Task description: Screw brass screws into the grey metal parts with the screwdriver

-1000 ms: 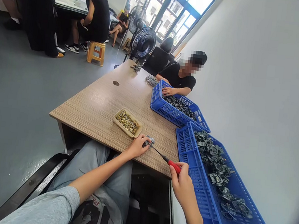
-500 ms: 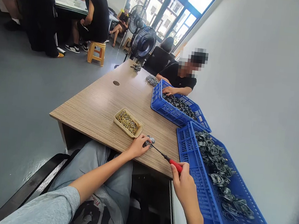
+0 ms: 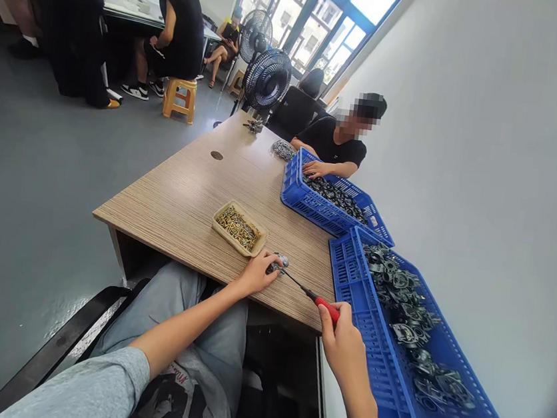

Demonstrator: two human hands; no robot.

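My left hand (image 3: 260, 272) is closed on a small grey metal part (image 3: 280, 261) at the near edge of the table (image 3: 174, 190); the fingers hide much of it. In my right hand (image 3: 344, 340) is a screwdriver (image 3: 326, 306) with a red handle and a dark shaft. Its shaft slants up and left, and the tip meets the metal part or lies right beside it; I cannot tell which. Just beyond my left hand stands a cream tray (image 3: 221, 227) of brass-coloured and silvery screws (image 3: 239, 227).
At the right, a blue crate (image 3: 349, 291) holds dark metal parts (image 3: 396, 276). Behind it a second blue crate (image 3: 304, 202) holds more, with a co-worker's hand (image 3: 316, 168) in it. A bag of small parts (image 3: 284, 149) lies farther back. Fans (image 3: 268, 79) stand beyond the table.
My hands, the metal part and the screwdriver show almost no movement. The co-worker's head across the table has shifted slightly, and a standing person at the back left has moved an arm.
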